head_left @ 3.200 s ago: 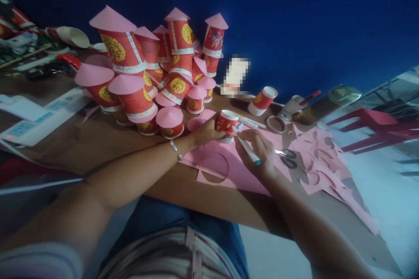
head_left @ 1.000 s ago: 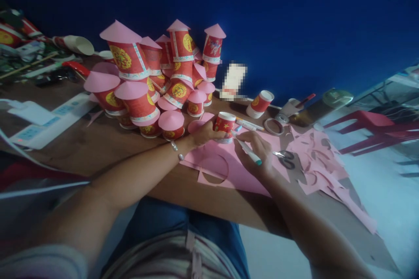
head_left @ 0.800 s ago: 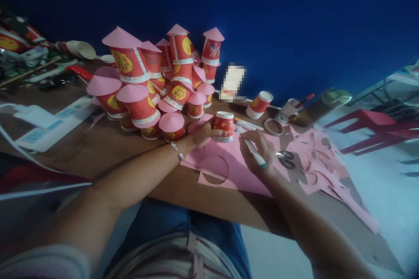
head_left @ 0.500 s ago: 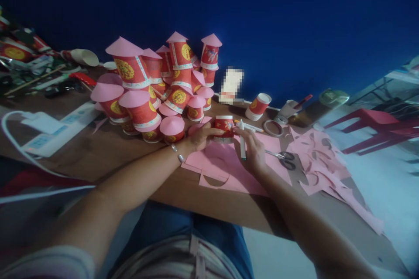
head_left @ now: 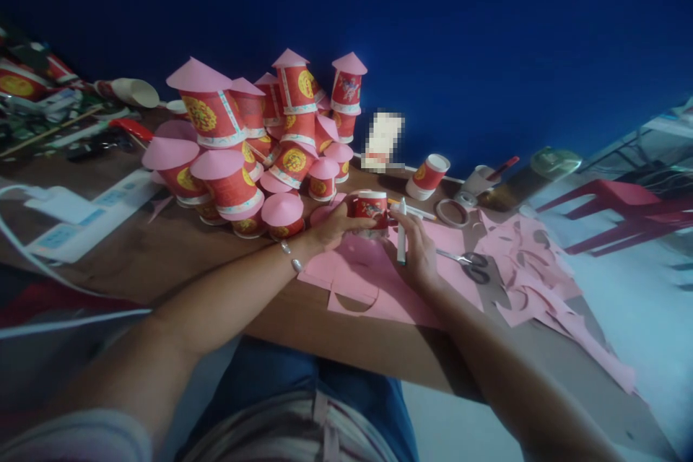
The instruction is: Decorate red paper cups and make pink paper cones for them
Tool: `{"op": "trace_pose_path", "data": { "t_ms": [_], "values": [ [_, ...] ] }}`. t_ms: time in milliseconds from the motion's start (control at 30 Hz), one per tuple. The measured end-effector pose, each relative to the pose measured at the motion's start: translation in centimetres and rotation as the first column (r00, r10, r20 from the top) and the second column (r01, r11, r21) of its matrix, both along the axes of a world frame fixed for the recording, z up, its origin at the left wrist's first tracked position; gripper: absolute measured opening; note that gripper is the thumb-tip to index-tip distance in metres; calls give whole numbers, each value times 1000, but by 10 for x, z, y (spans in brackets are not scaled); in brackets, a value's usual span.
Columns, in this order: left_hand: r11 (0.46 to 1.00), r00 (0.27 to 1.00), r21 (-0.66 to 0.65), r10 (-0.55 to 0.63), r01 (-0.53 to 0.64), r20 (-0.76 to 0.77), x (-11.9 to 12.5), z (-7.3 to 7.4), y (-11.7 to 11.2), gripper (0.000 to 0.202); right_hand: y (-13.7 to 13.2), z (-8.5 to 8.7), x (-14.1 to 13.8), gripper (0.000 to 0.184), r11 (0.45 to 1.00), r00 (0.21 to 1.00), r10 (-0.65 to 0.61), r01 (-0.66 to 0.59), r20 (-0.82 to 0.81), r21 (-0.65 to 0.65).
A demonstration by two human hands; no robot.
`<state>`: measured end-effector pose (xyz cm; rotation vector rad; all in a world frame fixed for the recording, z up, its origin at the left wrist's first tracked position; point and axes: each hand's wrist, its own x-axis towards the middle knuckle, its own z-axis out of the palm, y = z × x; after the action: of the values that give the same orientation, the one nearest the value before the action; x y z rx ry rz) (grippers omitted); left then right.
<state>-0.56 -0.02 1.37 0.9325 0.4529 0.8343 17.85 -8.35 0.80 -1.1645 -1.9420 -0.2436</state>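
My left hand (head_left: 329,227) is closed on a small red paper cup (head_left: 370,203) with a white rim and a colourful printed figure. In my right hand (head_left: 419,249), just beside the cup, is a white marker pen (head_left: 401,238), held upright with its dark green end down. Whether the right fingertips also touch the cup I cannot tell. Below both hands lie sheets of pink paper (head_left: 401,296), one with a round cut-out. Scissors (head_left: 474,267) with dark handles rest on the paper to the right.
Red cup lanterns with pink cone roofs (head_left: 199,76) stand stacked at the left. A white power strip (head_left: 89,216) lies nearer me. Behind are a red and white cup (head_left: 429,175) and a tape roll (head_left: 452,213). Pink scraps (head_left: 533,260) cover the table's right side, near a red stool (head_left: 622,202).
The cup has turned slightly in my left hand, so its printed figure shows differently. My right hand keeps the marker in nearly the same place. The view has shifted a little.
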Motion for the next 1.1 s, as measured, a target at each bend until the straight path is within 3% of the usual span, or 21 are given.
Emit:
{"op": "trace_pose_path", "data": {
  "t_ms": [133, 267, 367, 600, 767, 1100],
  "values": [
    [1000, 999, -16, -22, 22, 45, -2, 0, 0, 54, 0, -2, 0, 53, 1000, 1000, 13, -13, -3, -2],
    [996, 995, -18, -92, 92, -25, 0, 0, -3, 54, -1, -4, 0, 54, 999, 998, 23, -25, 53, 38],
    [996, 994, -20, -90, 89, -62, 2, -2, -4, 55, -2, -4, -1, 53, 998, 997, 32, -36, 75, 54],
    [997, 999, -70, -37, 38, 6, -1, -4, -1, 52, -1, -2, 1, 49, 997, 998, 57, -59, 28, 47],
    [996, 994, -45, -85, 82, -65, -2, 1, -3, 52, -3, -3, 3, 49, 996, 996, 88, -88, 15, 20],
    [1000, 993, 6, -16, 17, -116, 3, -9, -1, 68, -15, 26, -4, 36, 984, 989, 139, -134, -41, 113]
  ]
}}
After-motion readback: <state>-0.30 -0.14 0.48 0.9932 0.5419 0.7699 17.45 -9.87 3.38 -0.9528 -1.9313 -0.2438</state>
